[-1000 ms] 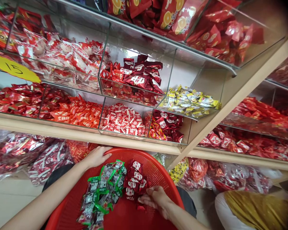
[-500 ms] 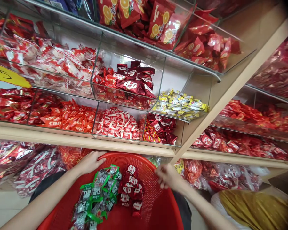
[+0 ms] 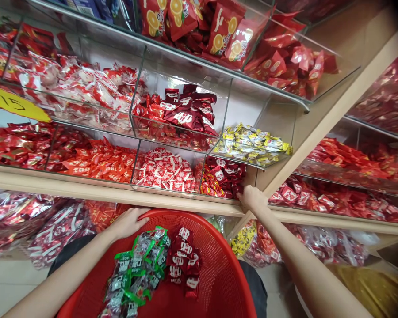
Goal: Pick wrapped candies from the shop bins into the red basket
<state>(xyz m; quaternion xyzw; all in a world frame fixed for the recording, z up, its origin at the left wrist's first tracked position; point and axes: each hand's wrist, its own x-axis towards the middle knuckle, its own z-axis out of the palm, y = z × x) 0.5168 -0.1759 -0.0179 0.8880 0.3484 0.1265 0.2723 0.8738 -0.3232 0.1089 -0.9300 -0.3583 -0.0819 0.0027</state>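
A: Counts first. How many hands, how many baskets?

B: Two hands, one red basket (image 3: 227,274) at bottom centre. Left hand (image 3: 129,222) laid on the rim at the upper left of the basket; can't tell whether gripping. Right hand (image 3: 254,199) stretched to the right end of the lowest bins, right of centre, back of the hand showing, fingertips out of sight; can't tell whether wide, narrow or holding a packet.

A: And inside the basket?

B: About six maroon packets (image 3: 176,260), clustered near the middle. Left of those, green-edged packets (image 3: 132,267), too overlapped for an exact count.

A: Any writing?

B: Black "15" on one yellow tag (image 3: 15,102), upper left of the frame. White lettering on both kinds in the basket, too small to read. Orange fruit on four red packets (image 3: 223,31), top centre.

A: Containers?

B: Along the lowest clear bins (image 3: 251,176), left to right: red packets (image 3: 20,143), orange-red packets (image 3: 101,161), red-and-white packets (image 3: 166,172), then red-and-yellow packets (image 3: 212,183) beside more maroon packets (image 3: 222,170), close by the right hand. In the row above: clear-wrapped sweets (image 3: 82,86) at left, dark maroon packets (image 3: 187,112) at centre, yellow-and-white packets (image 3: 252,143) at right. Filled plastic bags (image 3: 58,232) below the shelf (image 3: 86,186).
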